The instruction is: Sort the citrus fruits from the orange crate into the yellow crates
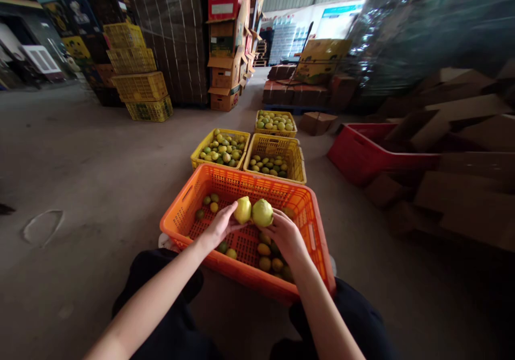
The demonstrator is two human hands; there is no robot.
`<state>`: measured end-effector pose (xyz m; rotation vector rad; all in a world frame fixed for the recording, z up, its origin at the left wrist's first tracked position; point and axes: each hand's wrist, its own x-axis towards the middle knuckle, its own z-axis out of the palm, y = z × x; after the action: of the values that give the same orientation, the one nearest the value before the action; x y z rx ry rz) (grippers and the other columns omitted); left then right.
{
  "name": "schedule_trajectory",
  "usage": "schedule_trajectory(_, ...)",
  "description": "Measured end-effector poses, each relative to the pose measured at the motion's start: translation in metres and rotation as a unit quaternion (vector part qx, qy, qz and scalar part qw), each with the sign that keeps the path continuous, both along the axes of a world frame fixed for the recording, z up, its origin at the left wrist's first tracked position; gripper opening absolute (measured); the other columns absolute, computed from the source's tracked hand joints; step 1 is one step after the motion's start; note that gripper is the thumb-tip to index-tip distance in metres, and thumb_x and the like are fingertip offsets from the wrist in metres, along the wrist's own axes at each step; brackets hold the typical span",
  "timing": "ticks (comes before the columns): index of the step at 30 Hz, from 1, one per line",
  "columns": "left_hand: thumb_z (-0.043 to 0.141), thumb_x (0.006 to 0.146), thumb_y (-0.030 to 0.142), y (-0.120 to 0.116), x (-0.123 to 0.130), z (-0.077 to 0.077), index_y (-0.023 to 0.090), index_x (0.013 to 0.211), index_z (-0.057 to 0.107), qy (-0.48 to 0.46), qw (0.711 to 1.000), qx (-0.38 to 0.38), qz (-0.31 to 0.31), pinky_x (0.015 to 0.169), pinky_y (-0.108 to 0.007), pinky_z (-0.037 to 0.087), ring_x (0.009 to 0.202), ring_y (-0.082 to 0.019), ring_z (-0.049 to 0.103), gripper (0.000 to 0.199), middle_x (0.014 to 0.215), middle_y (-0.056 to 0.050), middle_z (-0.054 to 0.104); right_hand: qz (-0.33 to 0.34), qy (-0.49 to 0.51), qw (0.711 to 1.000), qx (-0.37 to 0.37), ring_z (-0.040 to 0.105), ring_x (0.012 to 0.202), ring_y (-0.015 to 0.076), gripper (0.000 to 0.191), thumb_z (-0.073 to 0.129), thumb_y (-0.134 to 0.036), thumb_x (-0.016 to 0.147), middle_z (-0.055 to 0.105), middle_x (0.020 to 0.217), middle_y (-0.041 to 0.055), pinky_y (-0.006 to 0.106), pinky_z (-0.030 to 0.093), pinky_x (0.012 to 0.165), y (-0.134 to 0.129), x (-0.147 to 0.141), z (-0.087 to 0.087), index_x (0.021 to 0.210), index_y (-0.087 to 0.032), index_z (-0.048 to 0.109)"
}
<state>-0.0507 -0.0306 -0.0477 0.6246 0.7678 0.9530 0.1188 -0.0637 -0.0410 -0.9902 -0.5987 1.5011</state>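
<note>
Over the orange plastic crate (pixel 189 244) between my knees, each of my hands grips one lemon. My left hand (pixel 220 225) is closed round a yellow lemon (pixel 243 210). A greener, yellow-green lemon (pixel 262 213) sits in my right hand (pixel 285 235), fingers curled round its right side and underneath. The two lemons are side by side, almost touching. On the crate's slotted floor lie more lemons, green and yellow: a small group (pixel 214 207) at the far left, a couple (pixel 230 253) near the front, and several (pixel 264 264) at the right, partly hidden by my right arm.
Beyond stand three yellow crates of lemons: far left (pixel 196 159), right (pixel 300 161) and rear (pixel 295 125). A red bin (pixel 350 159) and cardboard pieces (pixel 475 193) lie to the right. Stacked yellow crates (pixel 140 89) and carton piles (pixel 223 75) rise behind.
</note>
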Motion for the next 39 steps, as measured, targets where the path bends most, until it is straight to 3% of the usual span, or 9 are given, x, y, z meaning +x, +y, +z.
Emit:
schedule_trajectory(3,0.069,0.068,0.031,-0.006,0.003,0.007,0.015,0.092,0.062,0.025,0.999,0.040,-0.011,0.083,-0.036,0.049,0.097,-0.021,0.056,0.029,0.104,-0.008,0.060,-0.006,-0.037,0.999,0.004,0.063,0.075,0.0172,0.026,0.069,-0.032,0.063,0.067,0.083,-0.0010,0.028,0.052,0.067,-0.001,-0.004,0.000,0.088,-0.024,0.064)
schedule_trajectory(7,0.076,0.059,0.026,-0.010,0.004,0.013,0.015,0.086,0.059,0.057,0.997,0.042,0.021,0.085,-0.037,0.047,0.095,-0.020,0.056,0.034,0.096,-0.005,0.059,-0.018,-0.080,0.997,-0.008,0.062,0.071,0.0133,0.035,0.075,-0.028,0.058,0.066,0.082,-0.0025,0.020,0.049,0.059,-0.002,-0.009,-0.002,0.091,-0.025,0.064)
schedule_trajectory(16,0.071,0.066,0.036,-0.004,-0.003,0.010,0.015,0.099,0.064,0.021,0.995,0.094,-0.036,0.084,-0.029,0.039,0.099,-0.021,0.053,0.040,0.103,-0.007,0.062,0.004,-0.056,0.998,-0.028,0.064,0.073,0.0162,0.032,0.073,-0.033,0.060,0.068,0.079,0.0011,0.023,0.052,0.061,0.001,-0.004,-0.005,0.089,-0.022,0.066)
schedule_trajectory(20,0.069,0.066,0.040,0.001,-0.005,0.005,0.015,0.098,0.065,0.041,0.995,0.082,-0.043,0.076,-0.026,0.037,0.095,-0.020,0.054,0.041,0.100,-0.007,0.063,-0.004,-0.048,0.998,-0.030,0.064,0.073,0.0171,0.029,0.073,-0.031,0.059,0.068,0.078,0.0017,0.025,0.052,0.064,0.003,-0.004,-0.007,0.085,-0.021,0.067)
schedule_trajectory(28,0.065,0.070,0.040,0.006,-0.009,-0.004,0.019,0.090,0.060,0.057,0.996,0.063,0.001,0.068,-0.025,0.041,0.075,-0.014,0.058,0.030,0.085,-0.003,0.063,0.019,-0.023,0.999,0.020,0.061,0.079,0.0173,0.028,0.070,-0.029,0.062,0.066,0.090,0.0034,0.027,0.051,0.068,-0.001,-0.002,0.002,0.090,-0.021,0.066)
schedule_trajectory(35,0.061,0.073,0.035,0.011,-0.006,-0.010,0.015,0.088,0.064,0.037,0.998,0.042,0.016,0.070,-0.025,0.043,0.083,-0.016,0.058,0.025,0.089,-0.006,0.064,0.011,-0.010,1.000,-0.015,0.061,0.068,0.0155,0.026,0.069,-0.028,0.061,0.066,0.077,0.0023,0.027,0.051,0.061,-0.002,-0.002,0.000,0.086,-0.020,0.065)
schedule_trajectory(39,0.061,0.072,0.038,0.008,-0.004,-0.004,0.015,0.090,0.065,0.062,0.997,0.045,-0.001,0.073,-0.026,0.043,0.086,-0.017,0.057,0.029,0.091,-0.007,0.064,0.002,0.006,1.000,-0.015,0.061,0.064,0.0158,0.024,0.066,-0.029,0.063,0.066,0.075,0.0016,0.029,0.052,0.060,-0.001,-0.001,-0.002,0.085,-0.022,0.065)
